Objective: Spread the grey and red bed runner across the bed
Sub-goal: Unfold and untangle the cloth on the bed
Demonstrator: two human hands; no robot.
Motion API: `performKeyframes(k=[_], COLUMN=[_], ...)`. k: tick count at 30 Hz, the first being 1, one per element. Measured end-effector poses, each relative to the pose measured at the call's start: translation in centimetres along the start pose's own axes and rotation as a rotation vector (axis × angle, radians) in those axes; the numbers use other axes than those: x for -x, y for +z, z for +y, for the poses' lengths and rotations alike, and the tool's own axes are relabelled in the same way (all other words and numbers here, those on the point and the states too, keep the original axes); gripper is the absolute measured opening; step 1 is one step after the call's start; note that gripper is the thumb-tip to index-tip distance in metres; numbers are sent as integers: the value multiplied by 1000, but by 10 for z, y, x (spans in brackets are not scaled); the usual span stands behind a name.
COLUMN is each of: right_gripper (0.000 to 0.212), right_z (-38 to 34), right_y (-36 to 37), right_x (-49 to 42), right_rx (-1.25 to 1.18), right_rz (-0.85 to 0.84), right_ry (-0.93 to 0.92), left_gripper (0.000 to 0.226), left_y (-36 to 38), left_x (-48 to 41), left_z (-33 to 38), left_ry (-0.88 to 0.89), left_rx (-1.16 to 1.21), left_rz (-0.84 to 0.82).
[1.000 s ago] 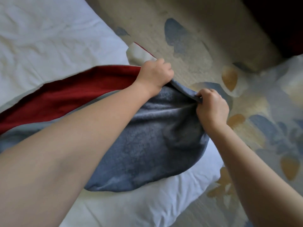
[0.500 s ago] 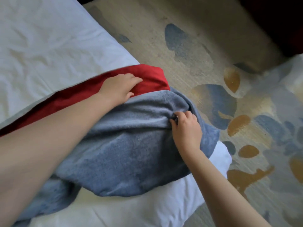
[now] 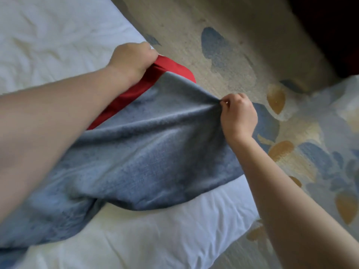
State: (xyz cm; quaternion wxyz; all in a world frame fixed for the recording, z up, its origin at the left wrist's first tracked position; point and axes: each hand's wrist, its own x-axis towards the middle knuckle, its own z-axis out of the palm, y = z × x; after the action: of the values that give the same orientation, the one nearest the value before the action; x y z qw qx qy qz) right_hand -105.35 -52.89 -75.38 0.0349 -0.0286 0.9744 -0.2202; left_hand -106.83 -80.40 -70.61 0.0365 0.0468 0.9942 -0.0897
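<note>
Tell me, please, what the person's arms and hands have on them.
Nothing is worn. The left hand and right hand are bare, without gloves, and no ring shows. The left forearm and right forearm are bare to the picture's edge: no sleeve, watch or bracelet.

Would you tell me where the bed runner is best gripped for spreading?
Grip the bed runner at its end edge, from the floor side: red corner, as the left hand holds, grey corner, as the right hand pinches. Folds radiate from there.

Bedroom, white-sheeted bed [image 3: 58, 35], patterned carpet [image 3: 242, 45] in beige, blue and ochre
</note>
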Motion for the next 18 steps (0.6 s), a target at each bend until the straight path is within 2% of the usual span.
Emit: performKeyframes(k=[2, 4, 6, 9, 13, 16, 18], right_gripper=[22, 30, 33, 25, 12, 24, 37], right_z=[-2, -4, -6, 1, 21, 36, 45], right_y=[6, 8, 7, 0, -8, -15, -23], right_x=[-2, 8, 26, 55, 86, 106, 125], right_rx=[41, 61, 79, 88, 208, 321, 331], right_rz=[-126, -189, -131, -36, -113, -202, -239], right_ry=[64, 37, -59, -255, -581, -718, -701], left_gripper=[23, 25, 26, 25, 17, 23, 32], left_y=[-1, 1, 2, 7, 11, 15, 18], left_x=[5, 20, 42, 88, 151, 195, 225], left_z=[9, 25, 43, 77, 125, 161, 184], left_ry=[-31, -83, -107, -89, -130, -140, -90], left_rx=[49, 132, 202, 259, 398, 465, 460], left_rz=[12, 36, 49, 90, 192, 234, 149])
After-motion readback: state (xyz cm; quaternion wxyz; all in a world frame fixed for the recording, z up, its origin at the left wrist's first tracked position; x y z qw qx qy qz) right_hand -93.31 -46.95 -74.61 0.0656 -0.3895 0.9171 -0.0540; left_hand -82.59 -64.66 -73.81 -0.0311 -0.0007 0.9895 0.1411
